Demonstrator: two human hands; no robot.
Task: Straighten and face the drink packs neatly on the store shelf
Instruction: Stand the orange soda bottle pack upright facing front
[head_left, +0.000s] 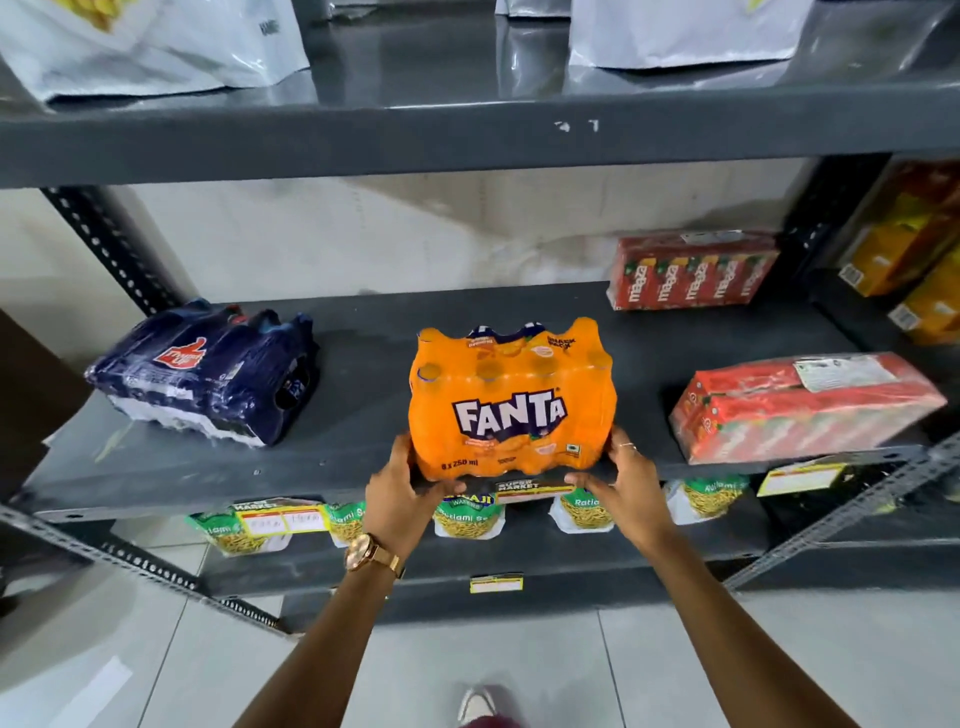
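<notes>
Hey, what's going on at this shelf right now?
A person is tidying drink packs on a grey store shelf. Both hands hold the orange Fanta pack at its lower front corners, left hand and right hand, with the pack at the shelf's front edge and its logo facing out. The dark blue pack to the left sits skewed, and the red carton pack on the right is angled too.

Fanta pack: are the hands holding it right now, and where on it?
Yes. The left hand and right hand grip the orange Fanta pack at its two lower front corners, at the shelf front edge.
</notes>
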